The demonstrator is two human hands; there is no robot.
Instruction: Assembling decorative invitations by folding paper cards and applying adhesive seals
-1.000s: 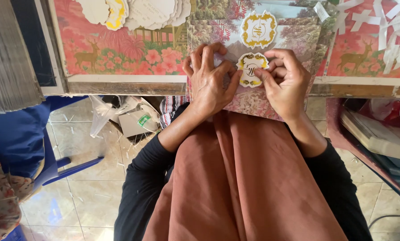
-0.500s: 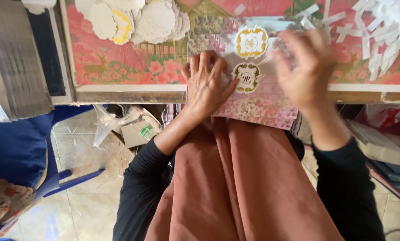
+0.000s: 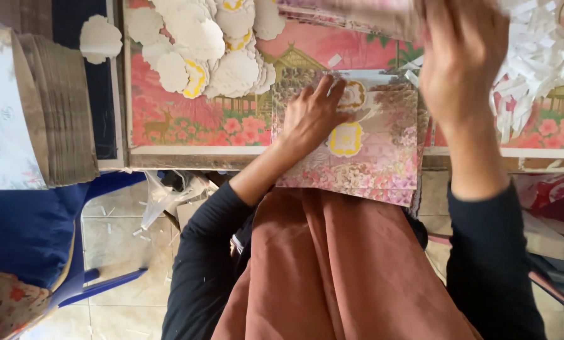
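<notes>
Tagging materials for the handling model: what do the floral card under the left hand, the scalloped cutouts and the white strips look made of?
Floral card: printed card stock, slightly glossy; it lies flat and stiff past the table edge under the left hand. Scalloped cutouts: thin matte paper or light card, overlapping in a flat pile, some with yellow print. White strips: probably plain paper offcuts, curled and tangled, though the blur leaves that open.

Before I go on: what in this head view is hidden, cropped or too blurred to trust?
- Right hand: motion-blurred, fingertips cut by the top edge; whether it grips anything is unclear.
- Floral card: the part under the left hand is covered.
- Pile of scalloped paper labels: cut off by the top edge.
- White paper strips: blurred, partly behind the right hand.
</notes>
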